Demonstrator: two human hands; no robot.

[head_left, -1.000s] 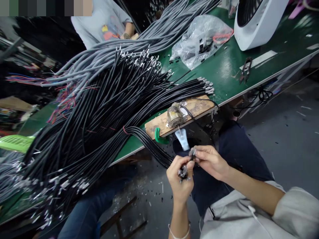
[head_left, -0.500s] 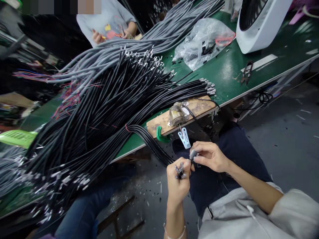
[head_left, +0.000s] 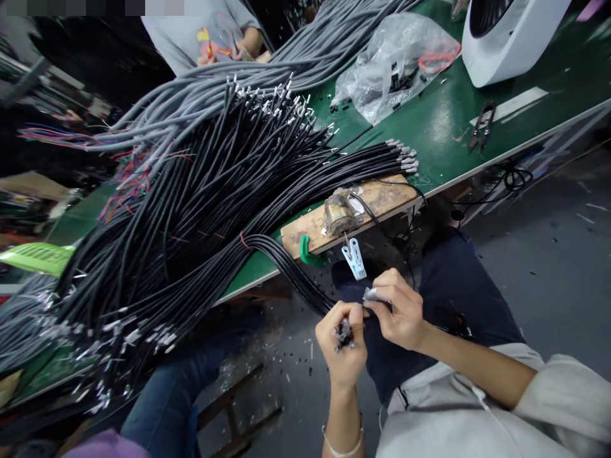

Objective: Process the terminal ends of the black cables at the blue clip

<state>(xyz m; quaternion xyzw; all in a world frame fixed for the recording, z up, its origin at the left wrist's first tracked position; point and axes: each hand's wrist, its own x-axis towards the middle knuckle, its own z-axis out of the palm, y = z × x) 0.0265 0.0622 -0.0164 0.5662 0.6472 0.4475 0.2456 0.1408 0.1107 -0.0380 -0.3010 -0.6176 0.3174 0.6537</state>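
Observation:
A bunch of black cables (head_left: 298, 280) hangs off the table edge and runs into my left hand (head_left: 342, 337), which is closed around it. The stripped silvery ends show at the top of that fist. My right hand (head_left: 397, 310) is pinched on a small grey piece (head_left: 375, 294), close to the left fingertips; the piece's exact shape is partly hidden by the fingers. Just above the hands, a light blue clip (head_left: 354, 259) hangs from a taped lump (head_left: 340, 213) on a wooden board (head_left: 305, 232). A green clamp (head_left: 308, 252) grips the board's edge.
A large pile of black cables (head_left: 191, 235) and grey cables (head_left: 191, 95) covers the green table (head_left: 439, 127). Farther back are a plastic bag (head_left: 382, 57) with black bits, small snips (head_left: 483, 127) and a white fan (head_left: 520, 38). Across the table, a person's hands (head_left: 248, 44) hold something orange.
The view has shifted slightly. My right hand has turned, its fingers curling more around the small grey piece. The left hand still grips the cables. Across the table, the person's hands have moved closer together.

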